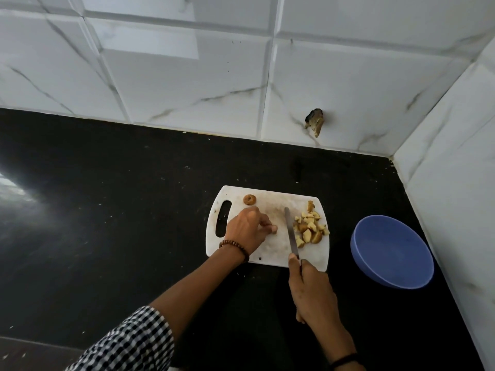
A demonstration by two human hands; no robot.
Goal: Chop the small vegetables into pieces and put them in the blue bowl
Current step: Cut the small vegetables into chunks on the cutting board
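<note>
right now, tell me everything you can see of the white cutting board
The cutting board is a white, plastic-looking rectangle with rounded corners, a stained surface and an oval handle slot at its left end. It lies flat on the black counter, left of the blue bowl. It carries chopped pieces and one whole vegetable; the left hand and the knife blade are over its middle.

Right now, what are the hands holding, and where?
Right hand grips the knife by its handle. Left hand curls over the cutting board; whether it pinches anything cannot be told.
</note>
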